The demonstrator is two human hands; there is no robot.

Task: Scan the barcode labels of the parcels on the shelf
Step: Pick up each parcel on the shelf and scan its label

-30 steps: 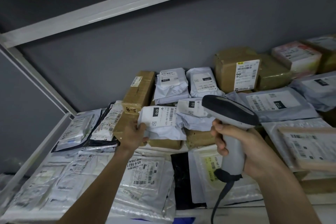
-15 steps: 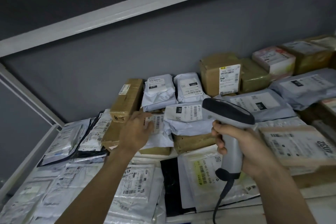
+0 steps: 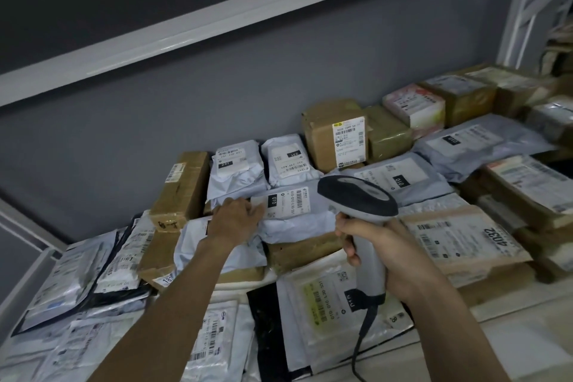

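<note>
Left hand [image 3: 237, 220] reaches in over the pile and rests with loosely bent fingers on the left edge of a grey poly-bag parcel [image 3: 294, 220], fingertips touching the corner of its white barcode label [image 3: 283, 202]; it holds nothing. Right hand [image 3: 393, 254] is wrapped round the grip of a grey barcode scanner [image 3: 359, 214], whose dark head sits just right of that label and partly in front of the parcel, its cable hanging down from the handle.

That parcel lies on a brown box in the middle of the shelf [image 3: 524, 338], a pale board crowded with post. Two small grey bags marked 231 [image 3: 235, 167] stand side by side just behind it, a long brown carton [image 3: 183, 186] leans to their left, and one upright brown box with a tall label [image 3: 336, 136] stands to their right. Flat mailers overlap along the front edge; too many to count surely. A grey wall backs the shelf, with a white rail [image 3: 217, 25] slanting above.
</note>
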